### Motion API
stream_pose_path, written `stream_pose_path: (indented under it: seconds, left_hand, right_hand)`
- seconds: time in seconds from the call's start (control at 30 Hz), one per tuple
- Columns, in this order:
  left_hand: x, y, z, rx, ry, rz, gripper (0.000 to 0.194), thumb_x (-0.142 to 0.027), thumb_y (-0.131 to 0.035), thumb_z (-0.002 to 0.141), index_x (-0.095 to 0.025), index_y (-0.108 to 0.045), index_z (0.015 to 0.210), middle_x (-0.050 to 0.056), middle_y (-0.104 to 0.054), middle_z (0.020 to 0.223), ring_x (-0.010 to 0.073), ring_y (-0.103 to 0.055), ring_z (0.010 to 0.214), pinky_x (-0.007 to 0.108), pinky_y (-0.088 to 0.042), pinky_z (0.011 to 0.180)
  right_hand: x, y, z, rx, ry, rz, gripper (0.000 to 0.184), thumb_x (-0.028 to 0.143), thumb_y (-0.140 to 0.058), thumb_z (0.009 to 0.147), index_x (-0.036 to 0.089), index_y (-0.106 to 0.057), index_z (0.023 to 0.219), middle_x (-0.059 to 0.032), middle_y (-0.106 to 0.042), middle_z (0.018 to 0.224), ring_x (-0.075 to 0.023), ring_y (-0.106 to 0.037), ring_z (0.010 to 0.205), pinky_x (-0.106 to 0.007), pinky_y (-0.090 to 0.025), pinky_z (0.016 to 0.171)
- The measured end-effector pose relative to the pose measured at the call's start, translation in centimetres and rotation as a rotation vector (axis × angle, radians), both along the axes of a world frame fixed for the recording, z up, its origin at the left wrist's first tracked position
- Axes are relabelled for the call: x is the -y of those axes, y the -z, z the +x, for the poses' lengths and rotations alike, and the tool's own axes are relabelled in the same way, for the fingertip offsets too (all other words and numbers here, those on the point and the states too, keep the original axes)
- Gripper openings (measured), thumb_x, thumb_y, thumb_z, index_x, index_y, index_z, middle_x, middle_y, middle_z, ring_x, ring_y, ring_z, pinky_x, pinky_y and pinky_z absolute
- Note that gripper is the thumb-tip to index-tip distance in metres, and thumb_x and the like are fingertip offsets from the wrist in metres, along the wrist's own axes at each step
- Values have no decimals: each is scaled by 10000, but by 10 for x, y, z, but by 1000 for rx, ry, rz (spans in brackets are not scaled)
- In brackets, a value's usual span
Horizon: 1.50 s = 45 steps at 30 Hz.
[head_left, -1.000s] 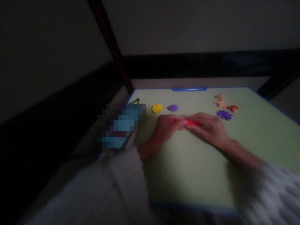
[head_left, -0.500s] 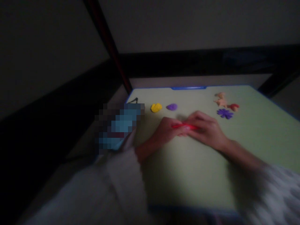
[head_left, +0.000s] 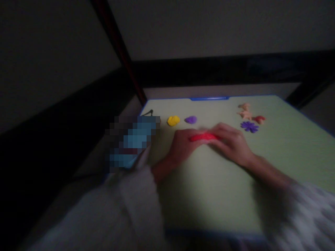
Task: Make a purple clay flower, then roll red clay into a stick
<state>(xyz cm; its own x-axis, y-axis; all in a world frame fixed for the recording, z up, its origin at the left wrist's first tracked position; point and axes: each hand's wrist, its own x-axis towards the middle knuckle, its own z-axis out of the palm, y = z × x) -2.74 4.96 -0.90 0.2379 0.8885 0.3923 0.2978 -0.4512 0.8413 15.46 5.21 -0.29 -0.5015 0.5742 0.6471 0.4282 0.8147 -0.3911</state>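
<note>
A long strip of red modelling clay [head_left: 204, 137] stretches between my two hands, just above the board. My left hand [head_left: 184, 143] grips its left part, fingers closed round it. From the other side my right hand [head_left: 231, 141] pinches its right end. Parts of the strip are hidden by the fingers, and the hands are blurred. Beyond them lie a yellow clay lump [head_left: 173, 121] and a smaller purple clay piece [head_left: 191, 120]. Right of my right hand is a purple clay flower [head_left: 249, 127].
The pale green board [head_left: 209, 195] has a blue rim. At its far right lie peach-coloured clay figures [head_left: 245, 114] and a red-capped clay mushroom [head_left: 259, 120]. A blurred-out blue object [head_left: 136, 141] stands along the left edge. A dark band crosses the wall behind.
Both hands dipped slightly toward me, then rose back with the red clay between them. More of the red strip shows now than half a second ago. The other clay pieces stayed put.
</note>
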Motion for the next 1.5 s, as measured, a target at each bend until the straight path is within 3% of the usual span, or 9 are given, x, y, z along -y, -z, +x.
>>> stream_pose_path:
  seconds: [0.1,0.23,0.47,0.57,0.7,0.9,1.13,1.27,1.5]
  left_hand:
    - [0,1,-1,-35,-14,-6,84,-269,-698,704,-194,-731,720,28,-723,719,165,-648,679,278,-517,661]
    - [-2,1,-1,-52,-34,-28,136,-263,-679,710,-144,-722,661,56,-712,673,163,-637,635,258,-499,597]
    - [-5,4,1,151,3,-149,194,-256,-649,732,-135,-689,880,46,-723,746,136,-655,645,241,-530,622]
    - [-3,2,1,103,25,-101,212,-291,-670,723,-134,-683,864,52,-721,757,137,-654,662,241,-527,631]
    - [-1,-2,-2,-38,-14,-6,199,-242,-670,722,-168,-712,902,54,-734,907,164,-661,812,282,-515,769]
    - [-5,2,-5,-56,-41,-54,162,-240,-639,741,-150,-738,832,46,-732,723,170,-652,662,273,-514,625]
    - [-8,5,-3,127,-17,-148,215,-297,-592,773,-138,-710,858,38,-711,683,137,-645,603,240,-519,578]
    - [-5,0,-3,71,10,-164,237,-292,-629,749,-141,-699,918,42,-721,769,137,-644,623,232,-515,570]
    - [-1,-3,-1,52,10,-230,118,-214,-652,727,-140,-725,784,34,-705,620,143,-635,569,240,-514,560]
  right_hand:
    - [0,1,0,1,-10,-7,183,252,-544,872,172,-676,971,-60,-632,826,-157,-594,729,-266,-493,651]
    - [1,0,0,5,-5,-20,187,252,-541,874,167,-677,970,-60,-640,808,-155,-601,718,-261,-493,641]
    - [0,-1,1,0,35,33,279,329,-614,820,163,-648,1041,-86,-683,917,-194,-631,812,-310,-510,716]
    - [-1,-2,3,15,36,19,200,289,-571,854,159,-667,973,-74,-688,868,-177,-631,762,-287,-507,685]
    - [-1,-3,5,-3,50,9,193,275,-555,865,150,-677,947,-75,-685,828,-172,-628,739,-269,-500,666]
    - [0,-4,4,4,51,-41,214,293,-528,882,161,-694,911,-59,-690,773,-159,-635,675,-255,-498,620]
    - [-5,-5,8,-122,106,-54,266,352,-662,776,150,-704,945,-85,-731,837,-189,-675,730,-285,-532,642]
    - [-5,-5,10,-112,24,-112,183,274,-640,804,151,-715,917,-82,-727,851,-174,-673,744,-272,-528,655]
    - [-1,-6,7,-45,-26,-202,228,286,-597,837,154,-722,974,-91,-739,844,-197,-696,770,-277,-538,649]
